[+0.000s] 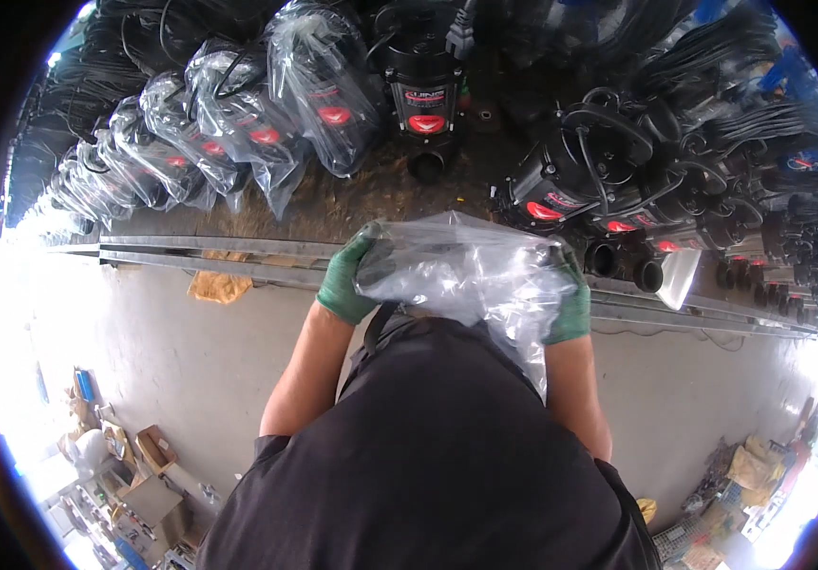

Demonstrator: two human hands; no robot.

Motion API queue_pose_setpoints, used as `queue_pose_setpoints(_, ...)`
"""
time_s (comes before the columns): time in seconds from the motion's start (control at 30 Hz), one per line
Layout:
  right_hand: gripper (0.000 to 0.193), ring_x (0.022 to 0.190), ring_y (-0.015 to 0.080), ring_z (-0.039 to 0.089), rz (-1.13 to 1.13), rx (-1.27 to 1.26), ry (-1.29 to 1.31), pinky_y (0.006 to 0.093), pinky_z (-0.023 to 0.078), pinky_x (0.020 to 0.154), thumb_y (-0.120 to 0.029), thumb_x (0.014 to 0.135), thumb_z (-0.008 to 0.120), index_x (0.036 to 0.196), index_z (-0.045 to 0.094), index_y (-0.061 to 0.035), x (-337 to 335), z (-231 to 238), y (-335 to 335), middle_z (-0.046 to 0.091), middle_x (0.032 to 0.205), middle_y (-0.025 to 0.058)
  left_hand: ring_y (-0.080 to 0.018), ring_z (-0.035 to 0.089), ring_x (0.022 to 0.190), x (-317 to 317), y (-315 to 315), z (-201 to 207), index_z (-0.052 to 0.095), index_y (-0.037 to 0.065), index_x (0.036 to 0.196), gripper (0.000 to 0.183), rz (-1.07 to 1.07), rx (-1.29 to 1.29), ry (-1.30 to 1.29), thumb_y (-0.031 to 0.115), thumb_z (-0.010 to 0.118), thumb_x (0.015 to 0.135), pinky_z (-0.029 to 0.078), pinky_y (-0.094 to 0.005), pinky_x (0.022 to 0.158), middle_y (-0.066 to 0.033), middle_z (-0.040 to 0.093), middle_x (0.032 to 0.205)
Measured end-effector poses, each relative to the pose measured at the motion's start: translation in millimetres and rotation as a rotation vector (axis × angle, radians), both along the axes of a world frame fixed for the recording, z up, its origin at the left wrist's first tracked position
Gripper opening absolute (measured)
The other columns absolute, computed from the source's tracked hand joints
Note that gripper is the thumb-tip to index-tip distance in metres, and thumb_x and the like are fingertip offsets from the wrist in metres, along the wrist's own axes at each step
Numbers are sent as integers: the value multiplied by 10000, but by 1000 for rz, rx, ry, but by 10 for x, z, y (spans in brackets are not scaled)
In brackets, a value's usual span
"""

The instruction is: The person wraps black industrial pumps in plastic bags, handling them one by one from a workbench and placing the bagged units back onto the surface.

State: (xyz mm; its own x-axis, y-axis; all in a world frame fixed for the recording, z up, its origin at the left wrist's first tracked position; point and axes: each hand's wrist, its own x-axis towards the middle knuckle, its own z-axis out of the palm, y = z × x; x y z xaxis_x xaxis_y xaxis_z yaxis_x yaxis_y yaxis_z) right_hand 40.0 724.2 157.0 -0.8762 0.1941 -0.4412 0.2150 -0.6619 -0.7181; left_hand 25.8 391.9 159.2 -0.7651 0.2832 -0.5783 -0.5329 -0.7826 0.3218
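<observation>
A clear plastic bag (466, 266) is stretched between my two green-gloved hands, just in front of my body at the bench edge. My left hand (347, 277) grips the bag's left end, its fingertips partly behind the plastic. At the other end my right hand (570, 299) holds the bag, with most of its fingers hidden by the crumpled film. Beyond the bag a bare black pump (425, 81) stands upright on the bench, a red mark on its front and an outlet at its foot. A plug (460, 33) on a cord rests at its top.
Bagged black pumps (323, 95) line the bench's left side. Several unbagged pumps (561, 185) with coiled cables stand to the right. A metal rail (209, 258) runs along the bench's front edge. Cardboard boxes (154, 499) lie on the floor at lower left.
</observation>
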Motion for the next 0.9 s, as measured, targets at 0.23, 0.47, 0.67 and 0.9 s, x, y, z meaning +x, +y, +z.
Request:
queue_pose_setpoints(0.23, 355, 729, 75, 581, 955, 530, 74, 245, 462, 630, -222, 1013, 659, 1301, 590, -26, -167, 598, 60, 588, 740, 18, -85, 545, 685, -55, -472, -108, 715, 84, 1038, 291, -142, -771, 145, 359, 620, 1045, 435, -263, 586, 62, 598, 817)
queue_pose_setpoints(0.47, 193, 792, 205, 671, 813, 1020, 101, 321, 533, 787, -216, 988, 682, 1042, 748, -43, -465, -518, -345, 753, 850, 104, -177, 581, 710, 66, -573, -793, 681, -15, 1015, 346, -146, -1454, 475, 314, 584, 1060, 497, -374, 690, -105, 673, 781)
queue_pose_setpoints(0.67, 414, 987, 422, 699, 938, 1822, 94, 532, 558, 864, -426, 926, 705, 1189, 682, -108, -775, -476, -937, 722, 1092, 167, -469, 667, 922, 135, -815, -1092, 685, 17, 1051, 348, -291, -1652, 291, 331, 535, 1054, 522, -486, 754, -274, 696, 962)
queue_pose_setpoints(0.9, 362, 1081, 277, 663, 102, 2183, 1063, 371, 606, 804, -309, 909, 731, 1242, 682, -176, -1675, 1415, -1273, 661, 1204, 63, -495, 644, 992, -132, -984, -1339, 709, 107, 1070, 344, -504, -1747, 261, 391, 526, 1005, 509, -570, 836, -284, 691, 1002)
